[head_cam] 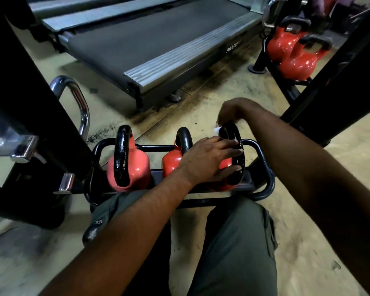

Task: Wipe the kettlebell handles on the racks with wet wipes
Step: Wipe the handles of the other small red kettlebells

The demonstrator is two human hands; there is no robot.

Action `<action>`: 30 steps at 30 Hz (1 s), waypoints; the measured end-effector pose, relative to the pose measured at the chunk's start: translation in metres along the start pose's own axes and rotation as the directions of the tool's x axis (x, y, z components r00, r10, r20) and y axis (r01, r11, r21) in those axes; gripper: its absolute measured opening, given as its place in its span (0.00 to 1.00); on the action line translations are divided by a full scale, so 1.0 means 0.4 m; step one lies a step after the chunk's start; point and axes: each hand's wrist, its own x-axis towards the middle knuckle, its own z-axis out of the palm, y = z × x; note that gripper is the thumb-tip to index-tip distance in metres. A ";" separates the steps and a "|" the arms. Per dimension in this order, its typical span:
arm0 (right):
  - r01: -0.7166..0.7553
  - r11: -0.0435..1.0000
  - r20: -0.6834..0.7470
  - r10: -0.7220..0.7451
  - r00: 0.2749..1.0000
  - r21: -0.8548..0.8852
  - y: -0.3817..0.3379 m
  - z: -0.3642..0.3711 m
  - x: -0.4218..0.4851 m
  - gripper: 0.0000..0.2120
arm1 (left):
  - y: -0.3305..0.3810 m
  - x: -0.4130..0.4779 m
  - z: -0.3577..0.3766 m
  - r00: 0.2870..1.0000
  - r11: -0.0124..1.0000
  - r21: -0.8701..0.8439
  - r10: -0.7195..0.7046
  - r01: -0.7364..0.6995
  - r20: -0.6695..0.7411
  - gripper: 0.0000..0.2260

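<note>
Three red kettlebells with black handles stand in a low black rack [263, 159] in front of my knees. My left hand [209, 159] grips the black handle [235, 144] of the right kettlebell, fingers wrapped over it. My right hand [235, 112] is just above the far end of that same handle, pinching a white wet wipe [217, 130] against it. The left kettlebell [130, 165] and middle kettlebell [173, 161] stand untouched beside it.
A treadmill [150, 39] lies on the floor ahead. Two more red kettlebells [293, 54] sit on another rack at the upper right. Black frame posts with chrome handles [79, 103] rise at the left; a black post slants at the right.
</note>
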 end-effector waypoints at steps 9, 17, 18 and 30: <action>0.056 0.362 -0.051 -0.023 0.998 0.930 0.168 0.083 -0.106 0.07 | -0.001 -0.001 0.008 1.000 0.999 -0.032 -0.002 0.002 -0.021 0.22; -0.001 0.953 -0.058 -0.018 0.998 -0.302 -0.079 -0.009 -0.057 0.12 | -0.001 -0.005 0.004 1.000 1.000 0.018 0.012 -0.012 -0.004 0.22; -0.009 0.892 -0.016 0.002 1.000 -0.451 -0.105 0.005 -0.049 0.10 | 0.000 -0.004 0.005 1.000 1.000 0.021 0.012 -0.012 -0.005 0.22; 0.030 0.856 -0.279 0.135 0.951 0.516 0.043 0.045 -0.087 0.06 | -0.001 -0.001 0.006 0.999 1.000 -0.017 -0.001 0.000 -0.045 0.22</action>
